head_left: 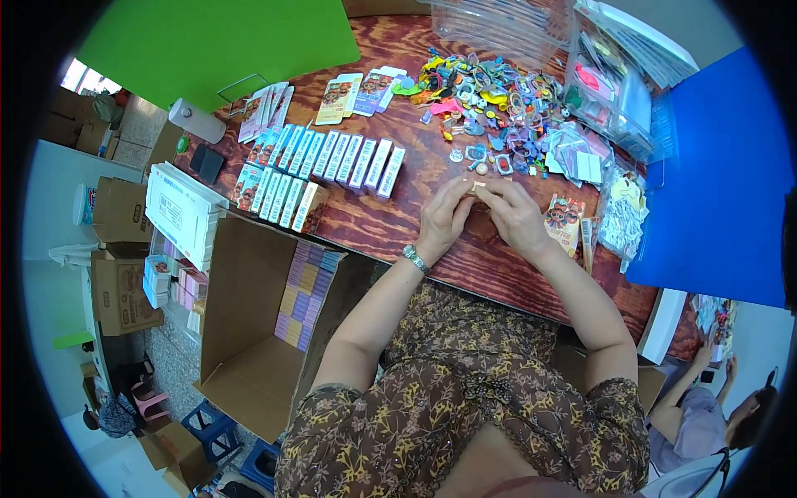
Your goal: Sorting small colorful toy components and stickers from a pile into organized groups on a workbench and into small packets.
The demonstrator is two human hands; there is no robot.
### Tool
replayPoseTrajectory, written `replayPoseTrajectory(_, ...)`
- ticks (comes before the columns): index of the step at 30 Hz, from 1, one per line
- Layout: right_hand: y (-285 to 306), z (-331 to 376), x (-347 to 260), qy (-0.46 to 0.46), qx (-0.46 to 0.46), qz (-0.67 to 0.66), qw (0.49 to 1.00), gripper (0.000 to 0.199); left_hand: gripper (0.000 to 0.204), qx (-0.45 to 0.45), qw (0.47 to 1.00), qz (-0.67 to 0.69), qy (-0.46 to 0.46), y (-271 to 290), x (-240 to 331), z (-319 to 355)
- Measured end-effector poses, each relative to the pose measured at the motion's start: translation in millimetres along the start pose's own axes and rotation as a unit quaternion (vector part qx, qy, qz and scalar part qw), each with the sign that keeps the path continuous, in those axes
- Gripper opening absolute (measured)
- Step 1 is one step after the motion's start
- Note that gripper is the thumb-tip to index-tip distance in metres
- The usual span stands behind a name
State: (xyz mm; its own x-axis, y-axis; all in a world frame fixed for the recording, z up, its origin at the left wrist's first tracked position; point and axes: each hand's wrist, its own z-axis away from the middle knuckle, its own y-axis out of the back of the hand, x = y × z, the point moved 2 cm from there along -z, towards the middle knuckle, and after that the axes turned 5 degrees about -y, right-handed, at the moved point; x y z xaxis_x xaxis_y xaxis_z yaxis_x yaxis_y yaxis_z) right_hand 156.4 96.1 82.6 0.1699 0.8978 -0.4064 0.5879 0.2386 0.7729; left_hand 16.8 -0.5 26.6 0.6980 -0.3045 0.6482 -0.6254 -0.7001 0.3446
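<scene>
Both hands, left hand and right hand, are pinched with narrow fingers on a small tan piece near the counter's near edge, where it could be dropped if the grip is loosened.

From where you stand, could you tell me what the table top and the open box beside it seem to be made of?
The table top looks like reddish-brown stained wood, perhaps plywood, with swirling grain showing. The open box looks like plain brown cardboard: matte, with folded flaps.

A single head-worn fisheye view looks steeply down, close over the wooden table and the person's lap.
</scene>
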Motion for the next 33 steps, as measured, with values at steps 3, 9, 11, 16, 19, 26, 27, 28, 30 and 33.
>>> replayPoseTrajectory(3,-6,11,-1,0.023,0.025,0.016,0.999,0.037,0.037,-0.006,1.0,0.024,-0.002,-1,-4,6)
replayPoseTrajectory(9,-3,5,12,0.001,-0.02,-0.061,0.998,0.041,0.039,-0.029,0.998,0.049,0.018,-5,-10,6)
replayPoseTrajectory(11,1,2,8,-0.031,-0.007,-0.074,0.997,0.043,0.041,-0.037,0.999,0.039,-0.009,-3,-6,8)
replayPoseTrajectory(16,-7,5,11,0.002,0.001,-0.026,1.0,0.044,0.043,-0.009,0.995,0.048,0.083,-9,-4,19)
replayPoseTrajectory(19,-11,3,9,0.049,0.014,0.06,0.997,0.041,0.044,-0.004,0.99,0.071,0.121,-10,-9,18)
replayPoseTrajectory(26,-12,0,5,0.094,0.058,0.092,0.99,0.038,0.039,-0.041,0.993,0.041,0.103,-6,-11,13)
replayPoseTrajectory(27,-12,0,4,0.099,0.065,0.105,0.987,0.037,0.039,-0.041,0.993,0.041,0.104,-5,-9,12)
replayPoseTrajectory(28,-14,0,5,0.099,0.064,0.105,0.987,0.037,0.039,-0.041,0.995,0.032,0.088,-4,-6,11)
replayPoseTrajectory(30,-16,-1,7,0.065,0.074,0.086,0.991,0.032,0.04,-0.039,0.996,0.022,0.073,-3,-4,10)
replayPoseTrajectory(33,-8,-12,8,0.044,0.029,0.06,0.997,0.026,0.039,-0.046,0.994,0.035,0.088,-5,-6,12)
